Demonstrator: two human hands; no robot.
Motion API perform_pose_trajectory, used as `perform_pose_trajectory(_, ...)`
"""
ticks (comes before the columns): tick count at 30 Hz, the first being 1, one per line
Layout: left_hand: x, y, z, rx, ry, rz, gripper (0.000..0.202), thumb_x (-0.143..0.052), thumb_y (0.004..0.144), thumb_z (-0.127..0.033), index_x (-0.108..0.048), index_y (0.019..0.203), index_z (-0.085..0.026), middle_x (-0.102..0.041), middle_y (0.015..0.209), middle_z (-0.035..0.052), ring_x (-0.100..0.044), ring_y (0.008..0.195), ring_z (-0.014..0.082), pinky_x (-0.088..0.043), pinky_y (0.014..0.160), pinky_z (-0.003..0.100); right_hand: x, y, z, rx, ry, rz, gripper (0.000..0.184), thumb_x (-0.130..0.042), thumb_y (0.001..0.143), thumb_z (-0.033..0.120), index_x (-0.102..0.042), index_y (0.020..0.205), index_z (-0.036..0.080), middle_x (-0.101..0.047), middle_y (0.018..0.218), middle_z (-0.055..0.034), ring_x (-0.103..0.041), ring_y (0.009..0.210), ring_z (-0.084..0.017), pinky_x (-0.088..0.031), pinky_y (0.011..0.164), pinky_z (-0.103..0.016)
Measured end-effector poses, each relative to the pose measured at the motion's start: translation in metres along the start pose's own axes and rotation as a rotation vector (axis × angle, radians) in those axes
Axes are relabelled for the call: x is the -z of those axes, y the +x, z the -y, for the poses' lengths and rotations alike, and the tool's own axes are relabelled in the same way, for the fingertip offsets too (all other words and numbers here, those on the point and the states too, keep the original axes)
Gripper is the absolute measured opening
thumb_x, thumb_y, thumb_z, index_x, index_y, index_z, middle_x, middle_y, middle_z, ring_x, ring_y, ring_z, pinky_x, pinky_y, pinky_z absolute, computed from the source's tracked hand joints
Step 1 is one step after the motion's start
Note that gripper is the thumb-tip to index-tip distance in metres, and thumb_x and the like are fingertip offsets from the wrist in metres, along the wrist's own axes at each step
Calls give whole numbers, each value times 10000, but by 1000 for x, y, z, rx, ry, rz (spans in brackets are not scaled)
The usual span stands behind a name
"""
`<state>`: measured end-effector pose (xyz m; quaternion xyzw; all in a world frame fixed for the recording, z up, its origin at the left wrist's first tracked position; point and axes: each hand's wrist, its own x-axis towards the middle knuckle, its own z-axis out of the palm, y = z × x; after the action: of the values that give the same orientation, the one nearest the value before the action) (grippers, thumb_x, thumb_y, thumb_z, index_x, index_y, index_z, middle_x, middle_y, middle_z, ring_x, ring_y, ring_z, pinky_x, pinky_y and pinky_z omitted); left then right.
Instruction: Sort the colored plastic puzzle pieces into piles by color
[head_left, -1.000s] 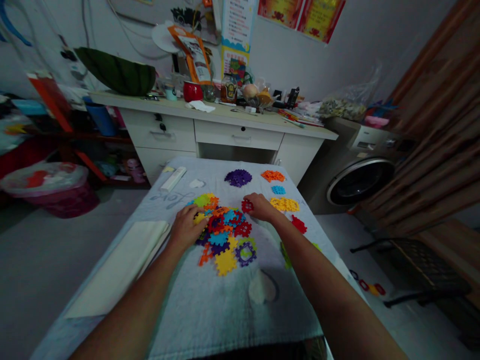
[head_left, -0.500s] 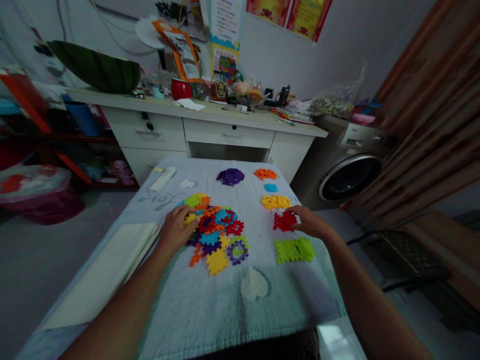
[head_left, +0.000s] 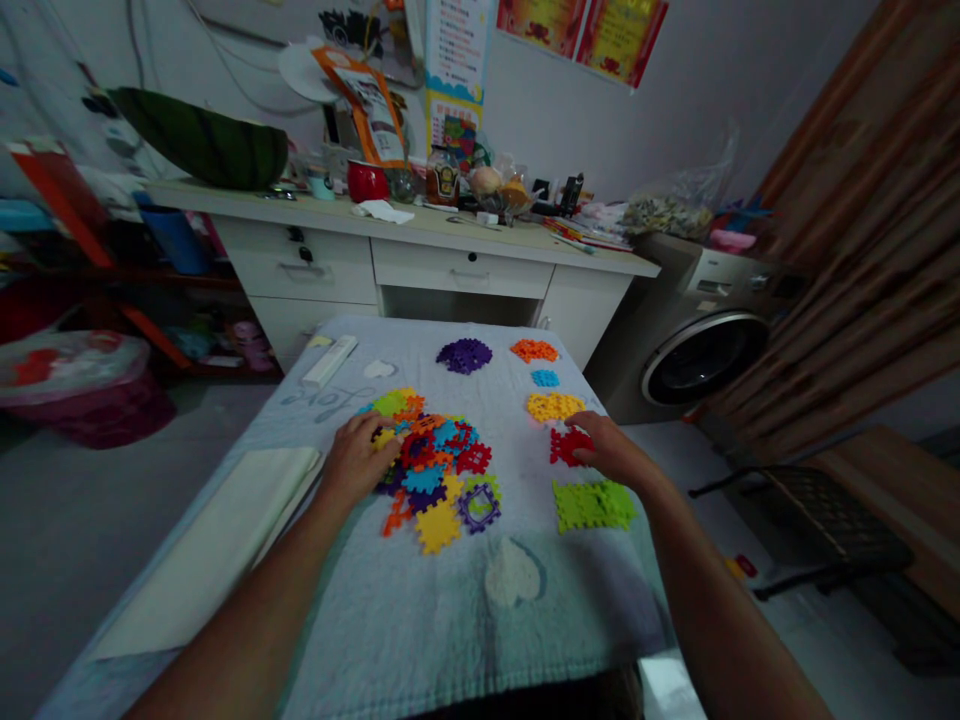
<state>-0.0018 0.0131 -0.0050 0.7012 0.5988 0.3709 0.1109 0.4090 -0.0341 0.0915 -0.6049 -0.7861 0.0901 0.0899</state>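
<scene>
- Flat, notched, plastic-looking pieces in mixed colours are heaped (head_left: pixel 424 479) on a soft-looking cloth (head_left: pixel 360 630) patterned with hearts.
- The heap's left side is touched by the left hand (head_left: pixel 354 462), its fingers loosely bent; whether a piece is gripped cannot be told.
- Red pieces (head_left: pixel 560 448), laid between yellow pieces (head_left: pixel 553 406) and lime-green pieces (head_left: pixel 592 506), are partly covered by the right hand (head_left: pixel 609 450); whether one is pinched cannot be told.
- Both forearms are cut off below.
- Blurred reddish contents are held in a plastic-lined pink bin (head_left: pixel 97 408), cropped at left.
</scene>
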Motion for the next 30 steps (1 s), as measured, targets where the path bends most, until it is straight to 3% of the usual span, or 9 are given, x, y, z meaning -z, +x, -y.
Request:
perform_pose_trajectory(3,1,0,0,11,-29,-20,358,-547,786,-470,-661,1007,-213,-612,1135,88,-565,1121,276,-426,1039,450,-9,11,25,46,63,-34,434,-634,786,145,-605,1219,156,-606,1280,-137,-545,1217,-248,-393,1060,-419)
perform_pose_trajectory(9,1,-3,1,-1,-68,-48,351,-536,806,-456,-644,1023,-202,-609,1149,89,-551,1155,263,-414,1056,438,-36,37,102,204,167,13,408,-617,834,174,-585,1240,179,-603,1277,-121,-546,1185,-238,-393,1046,-414)
perform_pose_trajectory(12,1,-4,1,-8,-71,-50,354,-539,814,-456,-645,1034,-200,-604,1159,93,-548,1162,266,-413,1057,443,-57,49,126,230,212,-78,435,-601,827,156,-569,1260,182,-590,1299,-126,-524,1202,-252,-386,1040,-428)
perform_pose_trajectory(15,2,-4,-1,-11,-62,-42,358,-544,816,-465,-649,1027,-196,-603,1158,102,-552,1155,278,-418,1050,460,-77,58,132,184,259,-184,494,-627,835,240,-528,1315,183,-574,1331,-127,-496,1229,-277,-366,1055,-453)
perform_pose_trajectory(18,3,-3,-4,-28,-58,-27,349,-547,820,-461,-647,1027,-199,-603,1158,100,-556,1148,274,-426,1043,456,-89,60,129,147,296,-201,462,-628,838,253,-551,1288,186,-620,1264,-119,-521,1187,-270,-378,1042,-440)
perform_pose_trajectory(30,4,-5,-8,-22,-41,-13,332,-546,827,-458,-647,1034,-217,-601,1156,90,-554,1156,273,-427,1046,453,-93,58,125,184,340,-209,387,-614,814,229,-594,1199,193,-652,1177,-92,-543,1126,-248,-383,1018,-404)
